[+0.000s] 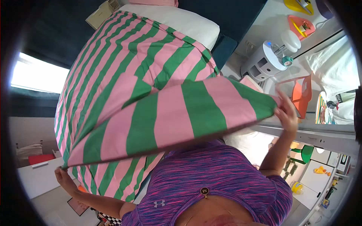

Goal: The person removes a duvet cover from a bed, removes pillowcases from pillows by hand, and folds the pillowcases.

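A duvet cover (171, 116) with green and pink stripes is spread over the bed, and its near edge is lifted and pulled taut across my body. At the lower left, my left hand (66, 180) is closed on one corner of that edge. My right hand (286, 113), raised on the right and a little blurred, pinches the other end. Between the hands the edge slants up to the right, with loose folds behind it. The rest of the cover lies over the bed, partly hidden by the raised flap.
Beyond the cover, the white mattress (184, 22) shows, with a pink pillow (158, 2) at the far end. A round white cabinet (264, 62) stands right of the bed, near an orange holder (301, 96). A white drawer unit (37, 175) is at the left.
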Motion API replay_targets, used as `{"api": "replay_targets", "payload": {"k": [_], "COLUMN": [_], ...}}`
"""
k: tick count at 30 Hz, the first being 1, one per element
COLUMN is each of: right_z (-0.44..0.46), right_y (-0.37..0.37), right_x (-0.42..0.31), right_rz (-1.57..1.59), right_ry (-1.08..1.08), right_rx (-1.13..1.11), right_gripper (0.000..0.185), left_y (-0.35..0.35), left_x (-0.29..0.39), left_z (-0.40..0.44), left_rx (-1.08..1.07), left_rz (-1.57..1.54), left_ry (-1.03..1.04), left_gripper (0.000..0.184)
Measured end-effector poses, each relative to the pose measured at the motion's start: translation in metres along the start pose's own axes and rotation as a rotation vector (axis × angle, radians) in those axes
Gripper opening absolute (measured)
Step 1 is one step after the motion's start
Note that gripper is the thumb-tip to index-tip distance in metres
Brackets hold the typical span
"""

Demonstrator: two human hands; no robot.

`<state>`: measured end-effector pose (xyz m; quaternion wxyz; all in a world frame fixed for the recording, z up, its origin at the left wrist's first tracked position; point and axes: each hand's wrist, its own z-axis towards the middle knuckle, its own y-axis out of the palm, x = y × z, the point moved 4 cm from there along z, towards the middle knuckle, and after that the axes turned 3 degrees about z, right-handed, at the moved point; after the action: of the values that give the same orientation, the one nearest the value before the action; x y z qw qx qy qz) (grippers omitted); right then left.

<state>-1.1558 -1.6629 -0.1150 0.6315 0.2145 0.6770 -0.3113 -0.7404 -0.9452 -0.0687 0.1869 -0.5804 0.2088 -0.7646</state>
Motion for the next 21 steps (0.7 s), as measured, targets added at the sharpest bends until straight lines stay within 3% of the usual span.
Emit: {"api": "replay_targets", "payload": {"k": [2, 4, 5, 7, 8, 10, 11, 12, 13, 14, 15, 17, 19, 20, 21], "right_z": [-0.020, -0.026, -0.025, -0.004, 0.016, 0.084, 0.115, 0.158, 0.195, 0.216, 0.219, 0.212, 0.182, 0.164, 0.147], "right_y": [-0.030, -0.009, 0.002, 0.005, 0.004, 0.016, 0.030, 0.030, 0.031, 0.035, 0.045, 0.062, 0.088, 0.107, 0.129], "right_x": [-0.021, -0.071, -0.086, -0.082, -0.076, -0.067, -0.065, -0.038, -0.014, 0.002, -0.001, -0.007, -0.024, -0.029, -0.039], "right_rz": [-0.458, -0.429, -0.393, -0.594, -0.780, -0.698, -0.630, -0.649, -0.694, -0.729, -0.729, -0.683, -0.404, -0.199, -0.202], "right_ry": [-0.363, -0.334, -0.294, -0.219, -0.121, -0.438, -0.684, -0.698, -0.463, -0.227, -0.243, -0.275, -0.101, -0.102, -0.106], "right_rx": [-0.373, -0.349, -0.334, -0.216, -0.094, -0.046, 0.074, 0.133, 0.203, 0.274, 0.275, 0.394, 0.212, 0.088, -0.014], "right_gripper": [0.042, 0.034, 0.027, 0.024, 0.021, 0.015, 0.014, 0.020, 0.023, 0.026, 0.026, 0.028, 0.026, 0.024, 0.023], "left_y": [0.019, 0.027, 0.029, 0.030, 0.053, 0.103, 0.145, 0.187, 0.228, 0.259, 0.283, 0.322, 0.357, 0.372, 0.386], "left_x": [0.015, 0.030, 0.026, 0.002, 0.002, 0.005, 0.009, 0.011, -0.029, 0.017, 0.059, 0.115, 0.177, 0.198, 0.217], "left_z": [-0.021, -0.029, -0.020, 0.006, 0.041, 0.106, 0.138, 0.166, 0.212, 0.200, 0.186, 0.164, 0.110, 0.087, 0.063], "left_rx": [0.079, 0.230, 0.241, 0.577, 0.437, 0.241, 0.120, 0.058, 0.242, 0.233, 0.236, 0.000, -0.460, -0.500, -0.542], "left_rz": [-0.059, -0.520, -0.534, -0.660, -0.419, 0.032, 0.440, 0.786, 0.903, 0.583, 0.435, 0.148, -0.281, -0.217, -0.153], "left_ry": [0.046, 0.352, 0.362, -0.020, 0.084, 0.372, 0.579, 0.844, 0.724, 0.439, 0.432, 0.509, 0.426, 0.468, 0.509], "left_gripper": [0.019, 0.027, 0.027, 0.039, 0.037, 0.033, 0.026, 0.025, 0.024, 0.022, 0.020, 0.017, 0.016, 0.016, 0.016]}}
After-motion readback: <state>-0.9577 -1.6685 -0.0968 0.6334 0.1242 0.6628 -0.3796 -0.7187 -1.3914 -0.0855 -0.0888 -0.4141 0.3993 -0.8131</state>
